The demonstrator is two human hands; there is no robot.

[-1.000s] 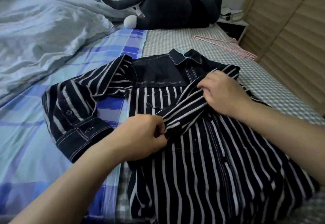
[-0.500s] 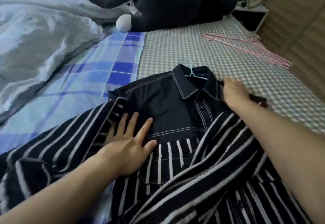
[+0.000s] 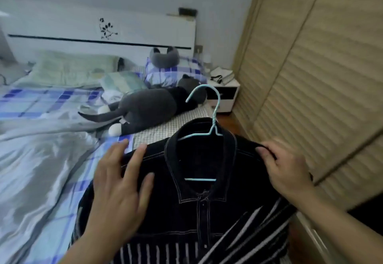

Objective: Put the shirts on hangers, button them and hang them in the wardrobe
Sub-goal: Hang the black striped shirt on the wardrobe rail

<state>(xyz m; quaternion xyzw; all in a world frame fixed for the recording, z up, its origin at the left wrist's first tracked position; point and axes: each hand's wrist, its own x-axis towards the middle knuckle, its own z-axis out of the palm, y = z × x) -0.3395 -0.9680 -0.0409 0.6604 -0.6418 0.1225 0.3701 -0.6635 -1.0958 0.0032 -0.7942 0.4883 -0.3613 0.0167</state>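
A dark shirt (image 3: 192, 207) with a plain black yoke and white-striped lower part is raised in front of me on a light blue hanger (image 3: 209, 118), whose hook stands up above the collar. My left hand (image 3: 120, 187) lies flat with straight fingers on the shirt's left shoulder. My right hand (image 3: 284, 170) grips the right shoulder, fingers curled over its top edge. The placket below the collar looks buttoned; the lower shirt runs out of view.
The louvred wooden wardrobe doors (image 3: 323, 89) stand shut at the right. The bed (image 3: 41, 160) with a grey duvet and a dark plush cat (image 3: 149, 108) lies to the left. A white nightstand (image 3: 223, 95) stands beside the headboard.
The shirt has come up off the bed and now hangs upright on the hanger. My view has swung up toward the headboard. My right hand moved from the collar to the right shoulder.
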